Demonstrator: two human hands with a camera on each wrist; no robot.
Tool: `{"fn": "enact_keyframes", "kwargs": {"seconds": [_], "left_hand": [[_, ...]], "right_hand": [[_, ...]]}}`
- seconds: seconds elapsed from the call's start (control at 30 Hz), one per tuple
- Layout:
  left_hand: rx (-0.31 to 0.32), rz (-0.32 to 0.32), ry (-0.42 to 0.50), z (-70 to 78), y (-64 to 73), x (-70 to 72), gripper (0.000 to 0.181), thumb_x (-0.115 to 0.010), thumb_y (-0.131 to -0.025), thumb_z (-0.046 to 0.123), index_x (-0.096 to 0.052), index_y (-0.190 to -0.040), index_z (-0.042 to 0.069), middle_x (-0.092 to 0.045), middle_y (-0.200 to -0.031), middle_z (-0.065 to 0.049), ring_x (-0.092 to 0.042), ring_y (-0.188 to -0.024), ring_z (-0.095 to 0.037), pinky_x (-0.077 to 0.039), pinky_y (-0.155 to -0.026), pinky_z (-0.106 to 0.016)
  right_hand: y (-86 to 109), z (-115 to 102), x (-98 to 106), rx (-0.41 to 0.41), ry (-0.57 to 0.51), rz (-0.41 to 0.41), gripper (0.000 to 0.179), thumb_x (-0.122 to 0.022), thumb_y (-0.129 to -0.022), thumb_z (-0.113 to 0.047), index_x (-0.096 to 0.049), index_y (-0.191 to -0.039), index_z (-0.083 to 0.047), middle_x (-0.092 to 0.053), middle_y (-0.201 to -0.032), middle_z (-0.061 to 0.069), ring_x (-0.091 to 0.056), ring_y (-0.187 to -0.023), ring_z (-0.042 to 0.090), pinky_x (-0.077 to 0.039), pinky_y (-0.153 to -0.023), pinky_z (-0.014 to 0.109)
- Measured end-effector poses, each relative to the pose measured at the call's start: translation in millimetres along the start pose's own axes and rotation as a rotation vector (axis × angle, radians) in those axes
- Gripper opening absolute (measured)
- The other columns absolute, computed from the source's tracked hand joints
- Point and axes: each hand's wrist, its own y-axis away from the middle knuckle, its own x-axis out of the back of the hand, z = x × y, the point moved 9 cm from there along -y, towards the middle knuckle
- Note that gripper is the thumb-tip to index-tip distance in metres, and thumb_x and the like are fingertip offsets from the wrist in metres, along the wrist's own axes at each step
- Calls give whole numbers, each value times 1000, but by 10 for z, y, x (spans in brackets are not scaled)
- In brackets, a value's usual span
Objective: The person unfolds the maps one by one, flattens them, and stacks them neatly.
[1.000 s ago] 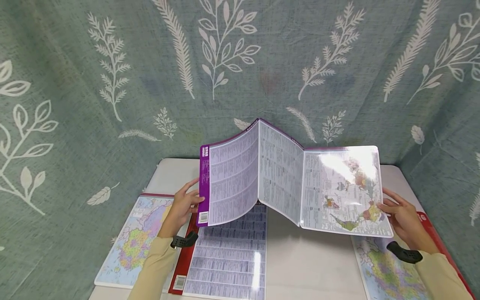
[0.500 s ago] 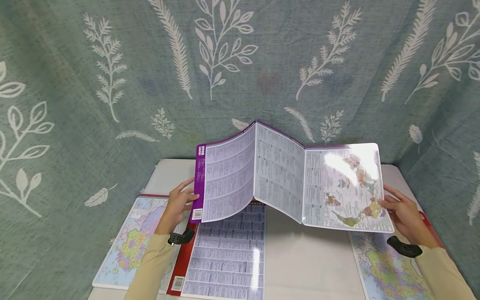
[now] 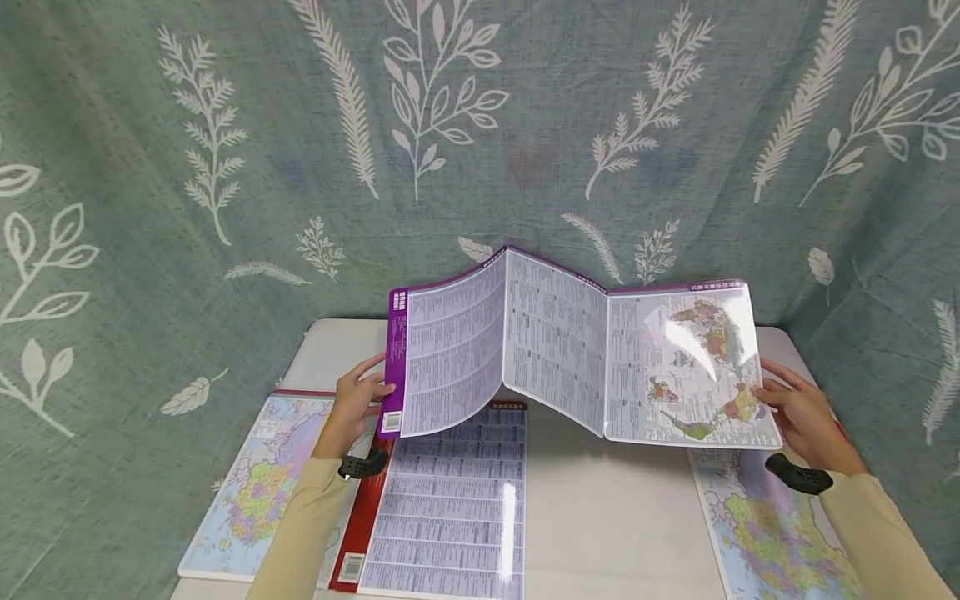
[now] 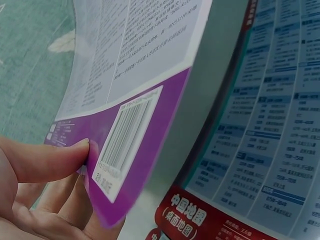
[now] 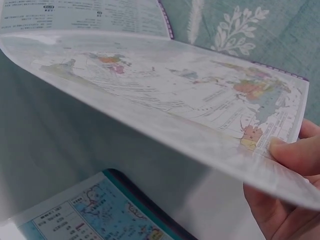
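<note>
A folding laminated map [image 3: 555, 342] with a purple edge hangs spread between both hands, above the table. Its panels make a peak near the middle. The left hand [image 3: 356, 410] pinches its purple left edge, thumb on the front beside a barcode [image 4: 129, 140] in the left wrist view. At the other end, the right hand [image 3: 806, 417] pinches the panel printed with a world map [image 5: 200, 95], thumb on top and fingers underneath. Below the left part lies a red-edged map sheet [image 3: 450, 508] covered in text columns, partly hidden by the held map.
More map sheets lie on the white table [image 3: 615, 525]: a colourful one at the left [image 3: 266, 492] under the left forearm, and another map at the right [image 3: 772, 533] under the right forearm. A green leaf-patterned cloth [image 3: 480, 125] hangs behind the table.
Both hands keep their hold on the purple-edged map. Its right panel tilts a little, its lower edge rising and the glare on it shrinking. The whole view shifts slightly.
</note>
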Motion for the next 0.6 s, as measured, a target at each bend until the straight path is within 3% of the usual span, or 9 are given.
{"fn": "enact_keyframes", "kwargs": {"seconds": [0.13,0.27,0.43,0.6], "left_hand": [[-3,0,12,18,-30,34,64,-61,-84,-6,-45,-141,17,-57,-125,-21,-65,-70,-14,-55,-62,-29],[-4,-3,12,34,-34,78,63,-61,-85,-5,-44,-142,16,-53,-130,-23,-66,-72,-13,-55,-62,-28],[-4,32,12,34,-53,163,61,-61,-84,-5,-46,-140,13,-54,-129,-22,-66,-71,-12,-55,-59,-27],[2,67,50,-5,-76,268,59,-59,-84,-8,-48,-139,11,-60,-121,-18,-65,-69,-12,-54,-57,-27]], "right_hand": [[-18,3,-13,-3,29,-36,63,-48,-97,0,-22,-151,-19,-67,-107,-6,-66,-93,15,-56,-70,34],[-18,15,19,-15,-4,-44,60,-48,-96,2,-27,-149,-20,-68,-107,-3,-67,-93,17,-57,-69,36],[-15,34,55,-29,-7,-33,65,-48,-96,1,-20,-151,-20,-68,-106,-3,-67,-92,18,-57,-69,36],[7,48,58,-21,-28,-46,51,-46,-97,3,-40,-141,-23,-68,-106,-1,-68,-90,20,-57,-68,37]]}}
